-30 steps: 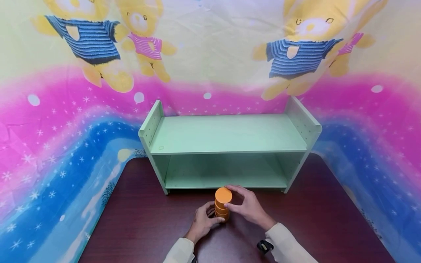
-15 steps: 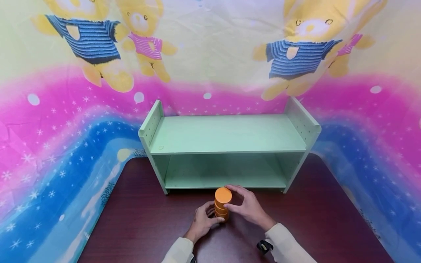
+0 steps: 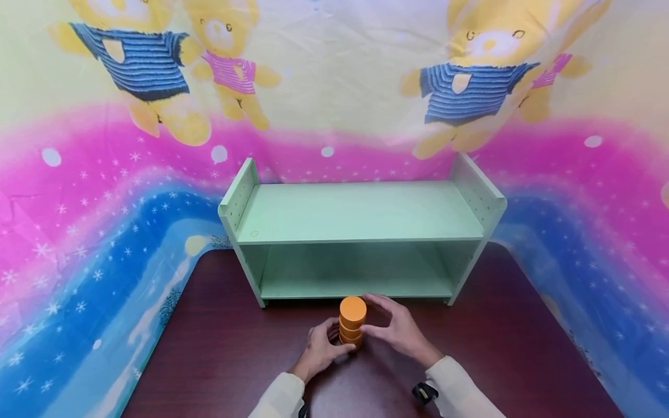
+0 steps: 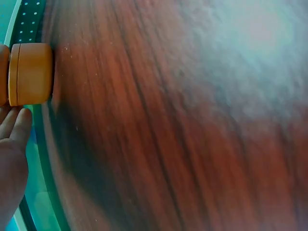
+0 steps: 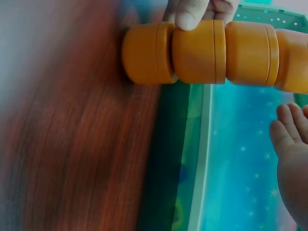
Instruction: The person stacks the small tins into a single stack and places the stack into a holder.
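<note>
In the head view, several orange round jars (image 3: pixel 353 310) stand in one upright stack on the table before the shelf. My left hand (image 3: pixel 320 349) holds the stack low down, thumb in front and fingers behind. In the right wrist view, the left thumb (image 5: pixel 186 17) lies on the second jar (image 5: pixel 198 53) from the bottom, above the lowest jar (image 5: pixel 148 54). My right hand (image 3: pixel 399 326) is beside the top of the stack, thumb and fingers spread. A gap shows between its fingers (image 5: pixel 286 126) and the jars in the right wrist view.
Just beyond the stack stands a pale green two-tier shelf (image 3: pixel 360 212) with raised side panels. It rests on a dark red-brown wooden table (image 3: pixel 225 348). A cloth backdrop (image 3: pixel 324 104) printed with bears hangs behind and along both sides.
My right hand has eased off the top jar and shifted slightly right, its fingers now apart from it. The left hand keeps its hold and the stack still stands.
</note>
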Available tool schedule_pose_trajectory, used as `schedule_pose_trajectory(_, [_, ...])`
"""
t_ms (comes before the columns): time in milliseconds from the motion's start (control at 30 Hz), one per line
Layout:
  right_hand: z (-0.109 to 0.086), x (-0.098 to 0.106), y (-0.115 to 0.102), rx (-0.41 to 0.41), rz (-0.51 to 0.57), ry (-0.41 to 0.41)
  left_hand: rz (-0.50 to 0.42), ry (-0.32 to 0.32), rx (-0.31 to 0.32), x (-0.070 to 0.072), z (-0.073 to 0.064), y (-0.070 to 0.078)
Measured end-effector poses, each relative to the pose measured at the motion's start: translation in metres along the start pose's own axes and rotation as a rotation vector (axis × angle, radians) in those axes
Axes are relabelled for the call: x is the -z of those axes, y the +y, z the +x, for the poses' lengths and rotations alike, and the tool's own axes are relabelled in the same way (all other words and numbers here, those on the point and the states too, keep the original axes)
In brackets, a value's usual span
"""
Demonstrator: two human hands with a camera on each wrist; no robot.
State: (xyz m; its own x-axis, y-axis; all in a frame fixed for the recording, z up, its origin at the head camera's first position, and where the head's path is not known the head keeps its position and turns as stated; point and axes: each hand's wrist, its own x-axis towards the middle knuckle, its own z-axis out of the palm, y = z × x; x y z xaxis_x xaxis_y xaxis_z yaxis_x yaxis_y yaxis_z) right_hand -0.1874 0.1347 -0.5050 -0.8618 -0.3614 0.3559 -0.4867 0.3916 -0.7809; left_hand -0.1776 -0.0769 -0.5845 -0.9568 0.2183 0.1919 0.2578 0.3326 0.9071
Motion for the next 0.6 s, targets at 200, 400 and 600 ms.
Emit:
schedule_pose_trajectory(200, [-0.005,0.002,0.008,-0.002,-0.018,0.006,0.084,-0.028,0.022,0.003,-0.003,-0.006])
schedule_pose_trajectory(400, [-0.008,0.002,0.016,-0.033,-0.048,0.014,0.102,-0.035,0.033,0.006,-0.002,-0.004])
schedule_pose_trajectory(600, [-0.013,-0.001,0.026,-0.047,-0.085,0.006,0.087,-0.044,0.025,0.009,-0.002,-0.003])
